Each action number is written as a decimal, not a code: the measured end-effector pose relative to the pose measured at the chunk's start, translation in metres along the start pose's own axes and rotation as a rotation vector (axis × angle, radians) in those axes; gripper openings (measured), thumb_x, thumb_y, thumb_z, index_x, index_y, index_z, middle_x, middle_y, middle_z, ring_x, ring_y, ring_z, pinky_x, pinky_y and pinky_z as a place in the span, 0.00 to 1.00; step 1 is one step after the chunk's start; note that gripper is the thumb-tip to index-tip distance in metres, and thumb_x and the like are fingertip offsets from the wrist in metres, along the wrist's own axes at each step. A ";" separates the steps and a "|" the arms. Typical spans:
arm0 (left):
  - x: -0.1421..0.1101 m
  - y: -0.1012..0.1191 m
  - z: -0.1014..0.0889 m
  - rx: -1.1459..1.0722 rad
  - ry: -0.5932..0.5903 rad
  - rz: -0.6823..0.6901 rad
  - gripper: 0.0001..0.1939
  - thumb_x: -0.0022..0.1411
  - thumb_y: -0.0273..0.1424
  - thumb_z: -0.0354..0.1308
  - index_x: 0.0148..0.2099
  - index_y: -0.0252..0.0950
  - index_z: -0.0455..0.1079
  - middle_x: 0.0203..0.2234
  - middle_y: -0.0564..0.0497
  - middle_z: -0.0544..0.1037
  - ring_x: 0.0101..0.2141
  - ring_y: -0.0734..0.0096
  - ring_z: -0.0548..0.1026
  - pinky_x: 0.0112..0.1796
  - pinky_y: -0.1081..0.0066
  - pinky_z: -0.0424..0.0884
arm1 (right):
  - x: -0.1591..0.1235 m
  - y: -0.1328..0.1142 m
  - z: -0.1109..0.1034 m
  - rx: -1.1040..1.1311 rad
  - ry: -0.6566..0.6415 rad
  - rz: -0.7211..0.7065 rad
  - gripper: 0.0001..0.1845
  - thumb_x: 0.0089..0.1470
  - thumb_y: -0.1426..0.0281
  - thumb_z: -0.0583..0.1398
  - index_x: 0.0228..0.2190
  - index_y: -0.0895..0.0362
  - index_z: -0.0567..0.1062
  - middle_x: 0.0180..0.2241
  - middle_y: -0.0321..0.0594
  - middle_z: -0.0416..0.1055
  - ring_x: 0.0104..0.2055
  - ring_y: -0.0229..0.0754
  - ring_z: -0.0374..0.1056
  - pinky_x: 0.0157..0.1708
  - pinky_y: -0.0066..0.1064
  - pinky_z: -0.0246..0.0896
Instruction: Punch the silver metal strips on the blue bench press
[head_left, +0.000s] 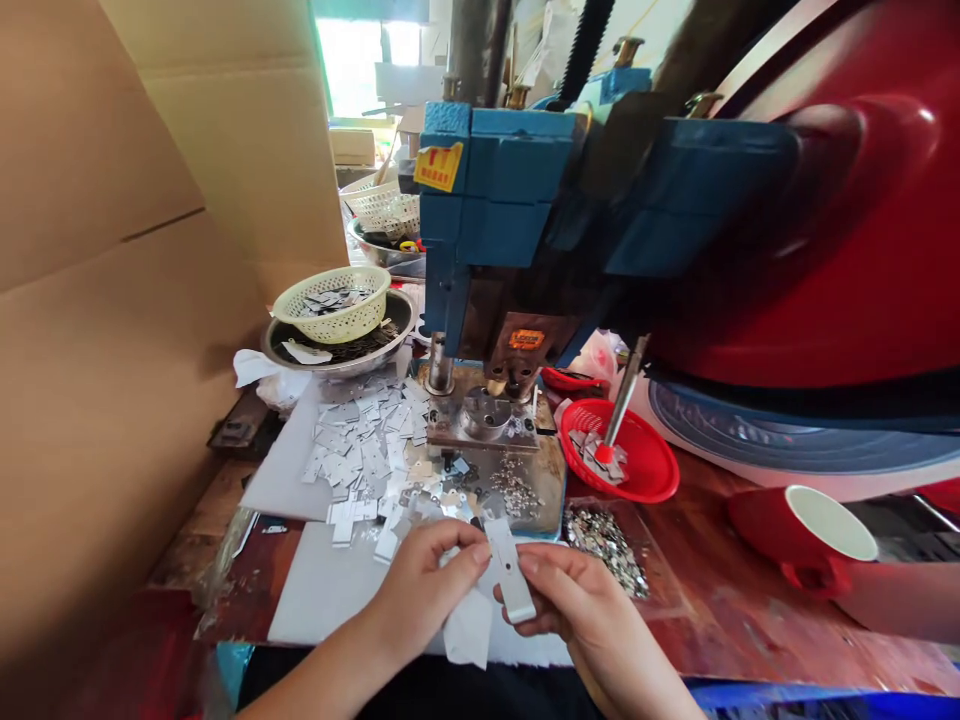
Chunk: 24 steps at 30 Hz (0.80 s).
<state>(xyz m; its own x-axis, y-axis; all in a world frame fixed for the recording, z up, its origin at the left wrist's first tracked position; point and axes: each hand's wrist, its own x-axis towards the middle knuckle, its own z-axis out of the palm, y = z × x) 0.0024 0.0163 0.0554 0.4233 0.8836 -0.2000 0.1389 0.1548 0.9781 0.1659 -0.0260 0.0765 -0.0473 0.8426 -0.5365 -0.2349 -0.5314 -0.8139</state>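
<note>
My left hand [427,585] and my right hand [566,600] meet at the near edge of the bench, both pinching a small stack of thin silver metal plates [510,570] that stands tilted between their fingertips. A pale scrap of paper or cloth [469,630] hangs below the left fingers. Just beyond the hands lies a heap of loose silver plates [367,455] on a white sheet [285,470]. Behind it stands the blue punch press [495,210] with its steel die plate [487,415].
A cream plastic basket [334,303] sits in a steel bowl [296,362] at the left. A red dish [645,460] with a few plates and a red cup [802,530] lie at the right. Punched metal bits [607,545] lie by the press. Cardboard [97,300] walls the left side.
</note>
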 end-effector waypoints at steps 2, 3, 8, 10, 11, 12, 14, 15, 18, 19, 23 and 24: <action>-0.001 0.002 0.000 0.003 0.002 0.000 0.12 0.58 0.37 0.54 0.28 0.34 0.70 0.24 0.53 0.73 0.30 0.69 0.70 0.34 0.73 0.63 | 0.001 0.002 0.001 -0.017 -0.017 -0.004 0.22 0.42 0.54 0.65 0.31 0.60 0.79 0.23 0.39 0.73 0.22 0.33 0.64 0.23 0.24 0.62; -0.001 0.003 0.000 0.005 0.004 -0.001 0.12 0.57 0.36 0.54 0.27 0.34 0.69 0.23 0.53 0.73 0.30 0.70 0.69 0.33 0.73 0.63 | 0.001 0.003 0.001 -0.023 -0.021 -0.006 0.22 0.43 0.54 0.65 0.31 0.60 0.79 0.22 0.38 0.72 0.22 0.32 0.64 0.23 0.23 0.62; -0.001 0.006 0.002 0.009 0.029 -0.040 0.11 0.57 0.35 0.53 0.26 0.35 0.68 0.22 0.54 0.71 0.29 0.70 0.69 0.33 0.73 0.63 | 0.003 0.007 0.001 -0.043 -0.009 0.001 0.23 0.41 0.52 0.65 0.30 0.60 0.79 0.24 0.39 0.73 0.23 0.33 0.64 0.24 0.25 0.63; -0.001 0.006 0.003 0.036 0.042 -0.038 0.11 0.56 0.35 0.53 0.26 0.35 0.68 0.21 0.54 0.70 0.28 0.70 0.69 0.33 0.73 0.63 | 0.004 0.009 0.001 -0.040 0.011 0.007 0.24 0.40 0.52 0.66 0.29 0.60 0.79 0.24 0.38 0.72 0.23 0.33 0.64 0.24 0.25 0.64; -0.001 0.006 0.003 0.054 0.051 -0.030 0.11 0.56 0.35 0.53 0.26 0.35 0.67 0.21 0.54 0.70 0.28 0.70 0.69 0.33 0.73 0.63 | 0.004 0.009 0.001 -0.036 0.023 0.008 0.24 0.39 0.52 0.66 0.29 0.61 0.79 0.23 0.38 0.72 0.23 0.33 0.64 0.24 0.26 0.64; -0.002 0.005 0.003 0.068 0.059 -0.021 0.10 0.56 0.35 0.53 0.26 0.35 0.68 0.21 0.54 0.70 0.28 0.70 0.69 0.33 0.72 0.63 | 0.005 0.010 0.001 -0.029 0.032 0.011 0.24 0.39 0.52 0.67 0.29 0.60 0.79 0.23 0.37 0.71 0.23 0.33 0.64 0.25 0.26 0.64; -0.002 0.002 0.003 0.080 0.076 -0.007 0.10 0.57 0.35 0.53 0.27 0.36 0.68 0.22 0.53 0.71 0.30 0.69 0.70 0.34 0.72 0.63 | 0.005 0.012 0.002 -0.017 0.039 0.019 0.24 0.38 0.53 0.67 0.29 0.60 0.78 0.23 0.35 0.71 0.23 0.33 0.66 0.25 0.26 0.65; -0.003 0.001 0.003 0.080 0.087 0.001 0.10 0.57 0.35 0.53 0.28 0.36 0.68 0.23 0.53 0.71 0.30 0.69 0.70 0.35 0.72 0.63 | 0.005 0.012 0.002 -0.017 0.037 0.026 0.24 0.37 0.53 0.68 0.30 0.60 0.78 0.24 0.35 0.71 0.23 0.34 0.67 0.25 0.26 0.65; -0.003 -0.004 0.001 0.084 0.121 0.032 0.09 0.57 0.35 0.54 0.28 0.36 0.69 0.24 0.53 0.72 0.30 0.69 0.70 0.35 0.72 0.63 | 0.005 0.013 0.005 -0.040 0.035 0.052 0.25 0.35 0.53 0.68 0.29 0.60 0.76 0.22 0.36 0.72 0.22 0.36 0.69 0.24 0.25 0.63; -0.003 -0.004 0.001 0.081 0.130 0.040 0.09 0.57 0.35 0.54 0.29 0.36 0.69 0.24 0.53 0.72 0.30 0.69 0.70 0.35 0.72 0.63 | 0.005 0.013 0.006 -0.049 0.037 0.056 0.25 0.36 0.52 0.68 0.29 0.60 0.75 0.21 0.36 0.72 0.22 0.35 0.69 0.24 0.25 0.63; -0.004 -0.004 0.000 0.052 0.148 0.068 0.09 0.57 0.34 0.54 0.29 0.35 0.70 0.24 0.52 0.74 0.30 0.70 0.70 0.34 0.73 0.64 | 0.006 0.014 0.008 -0.063 0.012 0.078 0.27 0.34 0.50 0.68 0.29 0.59 0.72 0.17 0.35 0.71 0.20 0.35 0.68 0.23 0.23 0.60; -0.005 -0.003 -0.001 0.048 0.154 0.078 0.10 0.57 0.34 0.54 0.29 0.34 0.71 0.24 0.52 0.74 0.30 0.69 0.71 0.35 0.73 0.64 | 0.007 0.015 0.008 -0.060 0.002 0.091 0.28 0.34 0.49 0.68 0.29 0.59 0.72 0.17 0.35 0.71 0.20 0.35 0.68 0.23 0.23 0.60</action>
<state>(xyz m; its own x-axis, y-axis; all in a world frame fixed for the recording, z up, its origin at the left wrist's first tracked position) -0.0007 0.0115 0.0534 0.2932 0.9498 -0.1093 0.1553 0.0655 0.9857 0.1542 -0.0275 0.0626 -0.0635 0.7906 -0.6090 -0.1708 -0.6099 -0.7739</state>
